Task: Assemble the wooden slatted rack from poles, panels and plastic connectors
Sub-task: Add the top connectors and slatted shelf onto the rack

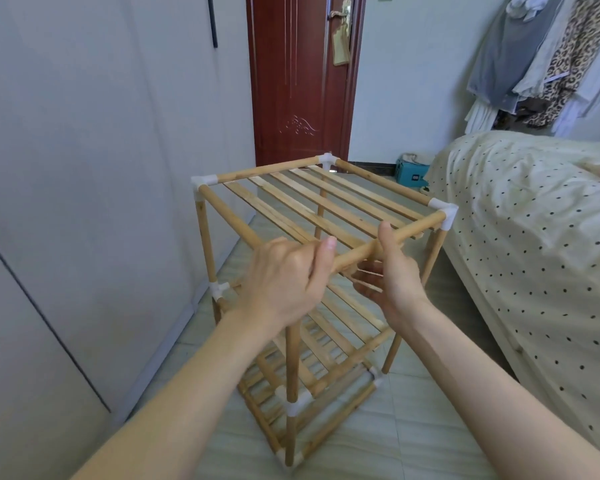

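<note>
I have the rack standing upright on the floor, between the wardrobe on one side and the bed on the other, with the red door beyond it. Three slatted levels are in place, poles run up at the corners, and white connectors cap the top corners I can see.

Both my hands are on the near top pole, the one that closes the front edge of the top panel. My left hand is wrapped over the pole's left end, right where the near-left corner should be, so I cannot see whether a connector sits under it. I judge I am gripping there to press that joint home. My right hand clasps the same pole a little further along, thumb on top and fingers curled beneath, which steadies the pole so it stays level while the other end is worked.

The far end of this pole already sits in the connector nearest the bed. The slat ends reach toward the pole, though my hands hide how they rest on it.

By my reckoning the frame is nearly done and this corner is the last to seat. Pushing unevenly could pop the seated end out or rack the frame, so the pressure should go straight along the pole.
</note>
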Demonstrator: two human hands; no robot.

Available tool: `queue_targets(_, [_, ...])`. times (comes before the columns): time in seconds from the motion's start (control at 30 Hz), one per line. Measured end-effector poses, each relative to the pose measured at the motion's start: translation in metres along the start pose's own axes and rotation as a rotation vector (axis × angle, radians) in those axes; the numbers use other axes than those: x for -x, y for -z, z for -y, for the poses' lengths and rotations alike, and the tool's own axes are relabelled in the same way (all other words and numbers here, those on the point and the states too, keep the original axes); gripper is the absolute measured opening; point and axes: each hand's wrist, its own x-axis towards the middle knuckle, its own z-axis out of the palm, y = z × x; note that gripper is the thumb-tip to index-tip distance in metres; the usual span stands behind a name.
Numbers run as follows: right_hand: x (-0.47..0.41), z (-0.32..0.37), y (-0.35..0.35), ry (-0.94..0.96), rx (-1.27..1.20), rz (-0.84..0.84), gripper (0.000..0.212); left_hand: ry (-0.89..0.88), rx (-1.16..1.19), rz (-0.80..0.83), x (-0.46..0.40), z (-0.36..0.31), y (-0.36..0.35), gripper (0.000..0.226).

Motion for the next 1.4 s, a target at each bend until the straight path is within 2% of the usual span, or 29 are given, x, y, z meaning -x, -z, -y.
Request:
queue_targets(0.03, [-0.003,0.001,0.002,-0.051,-0.074,0.054,0.037,-0.042,0.032,0.002,0.0,-0.006,-0.005,0.054])
queue_targets(0.1, [-0.007,0.007,0.007,-0.066,-0.193,0.045,0.028,-0.099,0.082,0.076,-0.001,-0.015,-0.013,0.056])
queue_targets(0.17, [-0.013,0.011,0.015,-0.087,-0.245,0.046,0.027,-0.064,0.112,0.156,-0.005,-0.018,-0.015,0.059])
queue_targets(0.27, [-0.016,0.011,0.023,-0.085,-0.202,0.058,0.035,0.014,0.066,0.231,-0.013,-0.019,-0.014,0.062])
queue_targets(0.37, [-0.013,0.008,0.023,-0.042,-0.129,0.009,0.046,0.026,0.011,0.413,-0.019,-0.019,-0.017,0.06])
queue_targets(0.47, [-0.012,0.007,0.022,-0.017,-0.117,-0.043,0.036,0.045,-0.008,0.523,-0.023,-0.023,-0.022,0.063])
queue_targets(0.57, [-0.01,0.004,0.022,-0.008,-0.137,-0.106,0.031,0.037,-0.031,0.488,-0.024,-0.025,-0.025,0.07])
queue_targets(0.77, [-0.007,-0.001,0.014,0.051,-0.155,-0.192,0.037,0.066,-0.047,0.383,-0.02,-0.019,-0.025,0.073])
queue_targets(0.87, [-0.007,-0.002,0.011,0.055,-0.138,-0.191,0.035,0.083,-0.061,0.342,-0.017,-0.019,-0.023,0.083])
queue_targets(1.0, [-0.007,0.0,0.015,0.054,-0.115,-0.116,0.033,0.109,-0.077,0.355,-0.018,-0.027,-0.024,0.072])
queue_targets(1.1, [-0.004,0.006,0.022,0.018,-0.134,-0.07,0.045,0.125,-0.075,0.401,-0.023,-0.036,-0.031,0.069])
queue_targets(1.23, [0.007,0.001,0.034,-0.03,-0.226,-0.14,0.05,0.192,-0.125,0.36,-0.025,-0.05,-0.043,0.066])
queue_targets(1.4, [0.024,-0.009,0.035,0.0,-0.228,-0.204,0.063,0.192,-0.139,0.332,-0.031,-0.067,-0.051,0.048])
